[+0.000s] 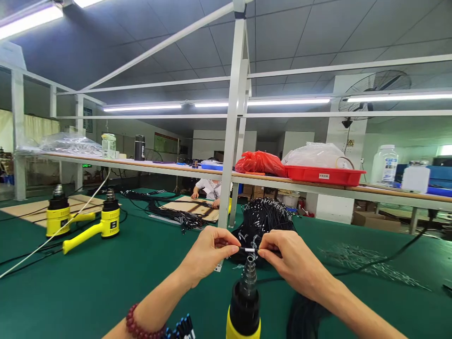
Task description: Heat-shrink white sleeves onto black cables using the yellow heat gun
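My left hand (208, 252) and my right hand (291, 261) each pinch one end of a thin black cable (249, 250) with a short pale sleeve on it. They hold it level just above the metal nozzle of an upright yellow and black heat gun (244, 301) at the bottom centre. A red bead bracelet (137, 325) is on my left wrist. Behind my hands lies a heap of black cables (263, 219) with pale ends. More black cable hangs under my right forearm (303, 315).
Two more yellow heat guns (58, 212) (106, 221) stand at the left on the green table (106, 282). A white frame post (231, 132) rises in the middle. The shelf holds a red tray (323, 175) and bottles. A person (208, 188) works at the far side.
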